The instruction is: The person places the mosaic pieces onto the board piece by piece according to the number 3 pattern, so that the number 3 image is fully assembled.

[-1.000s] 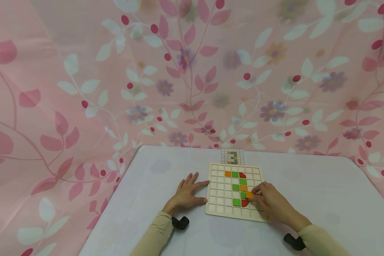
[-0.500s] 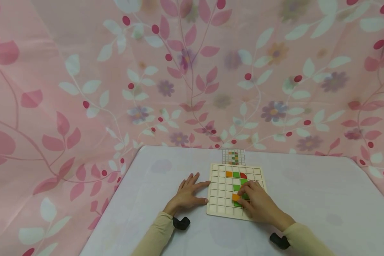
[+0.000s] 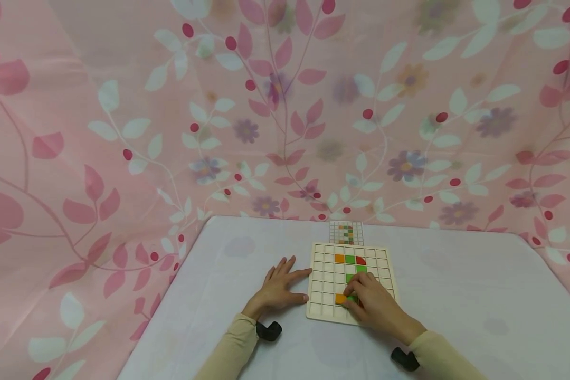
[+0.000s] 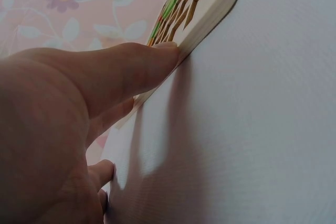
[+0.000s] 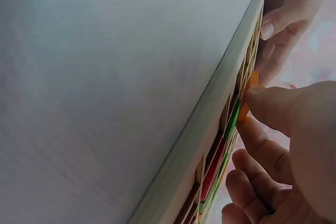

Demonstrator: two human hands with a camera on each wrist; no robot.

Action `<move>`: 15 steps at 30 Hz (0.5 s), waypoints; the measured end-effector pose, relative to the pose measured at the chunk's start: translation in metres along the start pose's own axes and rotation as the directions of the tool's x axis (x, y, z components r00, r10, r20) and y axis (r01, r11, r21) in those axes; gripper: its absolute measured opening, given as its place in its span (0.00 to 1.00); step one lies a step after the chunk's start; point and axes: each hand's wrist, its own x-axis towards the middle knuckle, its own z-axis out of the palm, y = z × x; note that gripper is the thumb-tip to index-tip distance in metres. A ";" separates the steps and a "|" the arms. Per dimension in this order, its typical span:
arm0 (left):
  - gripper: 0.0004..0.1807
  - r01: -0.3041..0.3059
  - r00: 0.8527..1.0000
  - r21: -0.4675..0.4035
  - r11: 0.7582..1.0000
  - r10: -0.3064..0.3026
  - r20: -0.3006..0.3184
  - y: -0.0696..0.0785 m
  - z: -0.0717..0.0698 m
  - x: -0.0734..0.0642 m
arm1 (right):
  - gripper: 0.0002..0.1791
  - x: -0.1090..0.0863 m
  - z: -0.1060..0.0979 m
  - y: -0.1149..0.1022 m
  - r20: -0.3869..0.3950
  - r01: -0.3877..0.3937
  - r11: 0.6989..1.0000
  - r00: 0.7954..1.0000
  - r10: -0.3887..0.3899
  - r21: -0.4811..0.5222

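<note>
An orange square tile [image 3: 340, 299] is pinched between the thumb and forefinger of my right hand [image 3: 374, 305]. It lies over a cell in a lower row of the wooden grid board [image 3: 322, 282], just left of a green tile [image 3: 351, 299]. In the right wrist view the orange tile [image 5: 250, 97] stands slightly tilted at the grid; whether it is fully seated I cannot tell. My left hand [image 3: 276, 289] rests on the table with fingers spread, thumb and forefinger touching the board's left edge. The right hand covers several tiles in the middle columns.
Farther up the board sit another orange tile [image 3: 339, 258], a green tile [image 3: 350, 259] and a red rounded tile [image 3: 360, 260]. A printed pattern card [image 3: 346, 233] lies behind the board. A pink floral cloth [image 3: 285, 132] hangs behind the white table [image 3: 456, 295].
My right hand has carried the orange tile leftward and slightly nearer, from the board's right half to the cell beside the lower green tile. The left hand has stayed at the edge.
</note>
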 end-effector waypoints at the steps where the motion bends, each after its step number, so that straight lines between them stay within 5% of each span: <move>1: 0.38 -0.003 1.000 -0.002 1.000 0.003 -0.001 0.000 0.000 0.000 | 0.08 0.000 0.000 0.000 0.001 -0.002 1.000 1.000 0.002 0.000; 15: 0.38 -0.011 1.000 -0.001 1.000 0.011 0.004 0.000 0.000 0.000 | 0.09 0.002 0.002 -0.002 -0.044 -0.023 1.000 0.999 0.023 0.010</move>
